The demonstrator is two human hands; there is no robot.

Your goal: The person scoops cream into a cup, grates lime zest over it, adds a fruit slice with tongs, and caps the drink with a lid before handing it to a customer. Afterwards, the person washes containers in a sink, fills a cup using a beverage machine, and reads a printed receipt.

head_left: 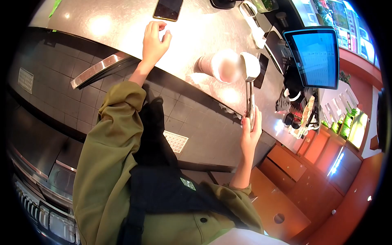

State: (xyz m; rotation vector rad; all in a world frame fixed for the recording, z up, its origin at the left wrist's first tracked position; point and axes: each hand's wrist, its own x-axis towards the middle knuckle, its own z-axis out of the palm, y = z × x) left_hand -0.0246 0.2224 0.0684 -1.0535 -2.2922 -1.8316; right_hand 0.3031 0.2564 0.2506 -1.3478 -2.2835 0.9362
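Note:
My right hand [251, 132] is wrapped round the metal handle of a ladle [250, 67]. The ladle's bowl is beside the rim of a pale cup [206, 64] on the steel counter; glare washes out the cup's mouth, so its contents cannot be made out. My left hand [155, 44] is over the counter near its edge, fingers loosely bent and thumb apart, holding nothing. Just beyond its fingertips lies a dark phone [168, 9].
The steel counter [110, 36] runs across the top. A lit blue screen [314, 57] stands at the right. Behind the ladle lies a dark flat device [261, 69]. Below the counter edge, a metal-edged panel [98, 70] juts out over the tiled floor [65, 81].

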